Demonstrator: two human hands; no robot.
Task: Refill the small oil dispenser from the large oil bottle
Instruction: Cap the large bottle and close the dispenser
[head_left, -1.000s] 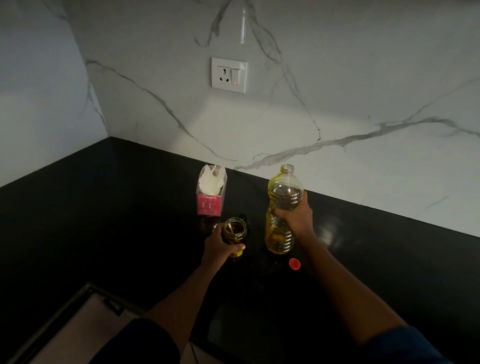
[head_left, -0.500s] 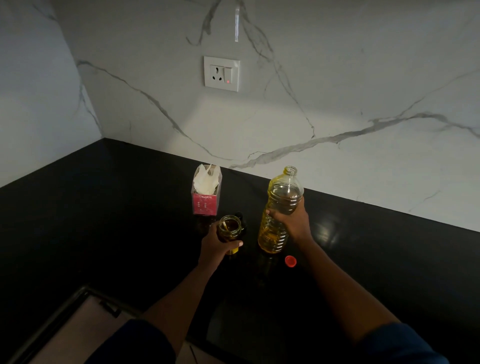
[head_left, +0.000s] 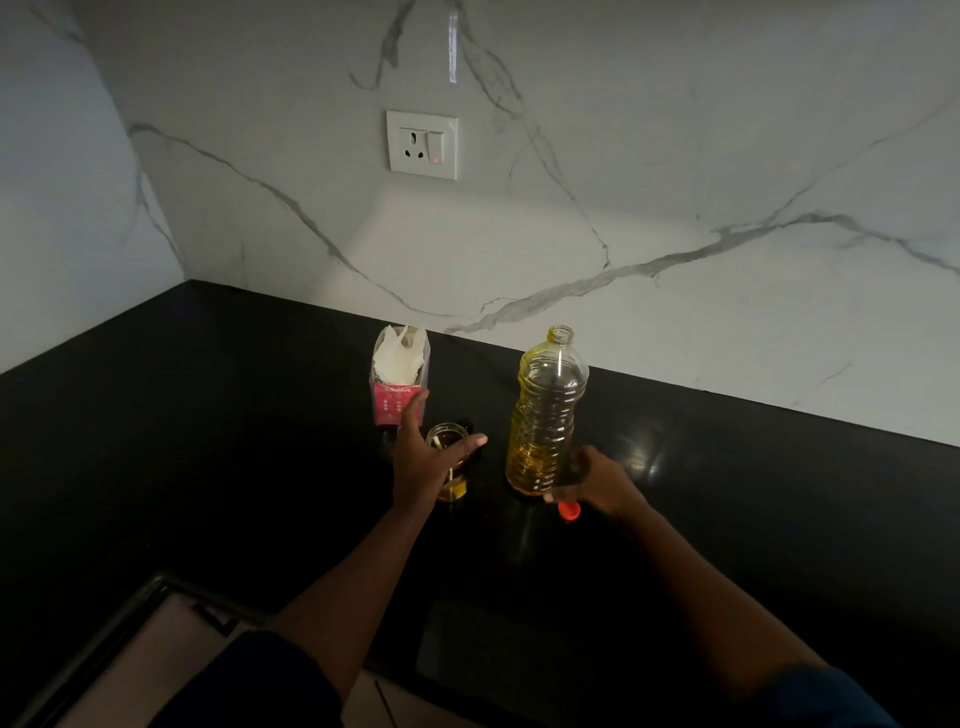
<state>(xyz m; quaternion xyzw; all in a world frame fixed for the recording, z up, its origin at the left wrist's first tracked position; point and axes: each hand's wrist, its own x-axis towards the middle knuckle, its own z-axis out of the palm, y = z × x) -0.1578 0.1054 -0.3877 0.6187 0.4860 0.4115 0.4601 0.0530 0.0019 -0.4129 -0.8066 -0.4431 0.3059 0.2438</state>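
The large oil bottle (head_left: 548, 410) stands upright and uncapped on the black counter (head_left: 234, 415), with yellow oil in its lower part. No hand touches it. Left of it stands the small glass oil dispenser (head_left: 451, 467), open-topped, with a little oil at the bottom. My left hand (head_left: 421, 457) is spread around the dispenser with straight fingers, thumb across its front; whether it touches the glass is unclear. My right hand (head_left: 597, 480) is low beside the bottle's base, its fingers curled down onto the red cap (head_left: 570, 512) on the counter.
A pink tissue box (head_left: 397, 382) with white tissue stands just behind my left hand. A dark small object peeks out behind the dispenser. A wall socket (head_left: 422, 144) sits on the marble backsplash. The counter's front edge and a drawer lie at lower left.
My right hand let go of the bottle's middle and dropped to the red cap. My left hand opened from its grip on the dispenser. The bottle now stands alone.
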